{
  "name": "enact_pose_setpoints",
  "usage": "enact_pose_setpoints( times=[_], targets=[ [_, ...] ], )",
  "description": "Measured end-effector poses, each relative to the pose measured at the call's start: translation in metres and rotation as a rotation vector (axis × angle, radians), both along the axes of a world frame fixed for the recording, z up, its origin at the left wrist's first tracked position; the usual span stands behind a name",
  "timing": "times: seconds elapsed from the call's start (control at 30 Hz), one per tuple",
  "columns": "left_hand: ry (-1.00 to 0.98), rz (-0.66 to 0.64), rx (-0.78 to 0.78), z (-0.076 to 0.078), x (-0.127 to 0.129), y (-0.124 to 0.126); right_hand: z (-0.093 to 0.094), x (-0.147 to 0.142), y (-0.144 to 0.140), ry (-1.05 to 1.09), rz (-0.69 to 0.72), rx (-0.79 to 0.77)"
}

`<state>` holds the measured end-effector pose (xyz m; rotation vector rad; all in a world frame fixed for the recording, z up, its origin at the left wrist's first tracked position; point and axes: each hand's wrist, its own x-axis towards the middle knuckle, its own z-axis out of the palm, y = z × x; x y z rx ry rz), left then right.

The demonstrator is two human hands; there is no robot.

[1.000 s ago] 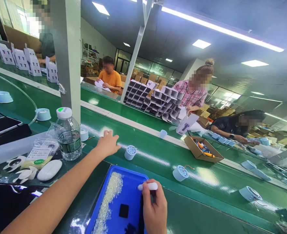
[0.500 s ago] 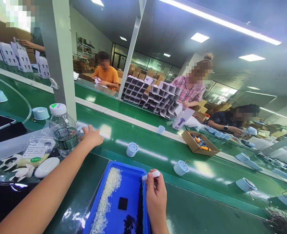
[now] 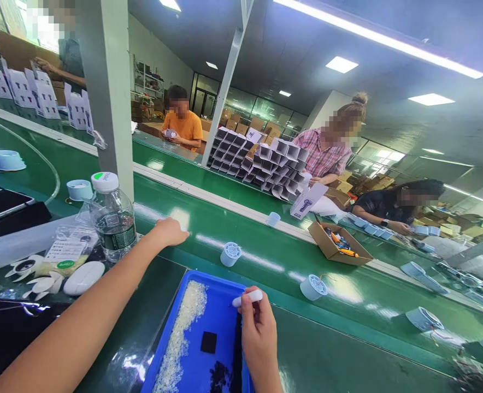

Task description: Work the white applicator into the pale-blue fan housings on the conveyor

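My left hand [image 3: 171, 232] is stretched out over the green conveyor belt, just right of a water bottle [image 3: 113, 221]. Its fingers curl on the far side, so what they hold is hidden. Between the thumb and fingers of my right hand [image 3: 258, 333] is a white pen-like tool [image 3: 247, 298], its tip over the far right corner of a blue tray [image 3: 221, 279]. Inside the tray lie many small clear rings [image 3: 180, 333], a black square [image 3: 208, 342] and small black pieces [image 3: 219, 376]. Beyond it stands a light-blue round housing [image 3: 230, 254] on the belt.
More light-blue housings [image 3: 313, 287] are spread along the belt [image 3: 266, 256]. A cardboard box of tools [image 3: 340, 243] sits on the far side. White parts, a bag and a white case [image 3: 84, 278] lie at left. A post [image 3: 112, 103] rises there. Several people work across the line.
My left hand has moved right and its fingers have curled. The light-blue part beside it no longer shows. The white tool has shifted left over the tray. The view has moved slightly.
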<state>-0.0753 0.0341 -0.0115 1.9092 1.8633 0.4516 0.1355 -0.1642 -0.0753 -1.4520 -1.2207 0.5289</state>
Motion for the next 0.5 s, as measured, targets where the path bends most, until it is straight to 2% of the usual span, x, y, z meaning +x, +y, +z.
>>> enact_pose_setpoints(
  times=[0.1,0.17,0.2,0.4,0.5],
  targets=[
    [0.044,-0.219,-0.094,0.005,0.014,-0.011,0.0,-0.001,0.0,-0.06,-0.001,0.015],
    [0.024,-0.341,-0.077,0.003,0.021,-0.016,-0.001,-0.001,0.001,-0.096,0.021,0.01],
    [0.01,-0.356,-0.044,0.001,0.024,-0.017,-0.001,-0.002,0.001,-0.098,0.042,0.004],
    [0.04,-0.228,0.092,-0.019,0.03,-0.018,0.001,-0.006,-0.006,0.045,0.079,0.031],
    [0.002,-0.16,0.126,-0.023,0.033,-0.016,0.004,-0.011,-0.01,0.009,0.207,0.04]
  ],
)
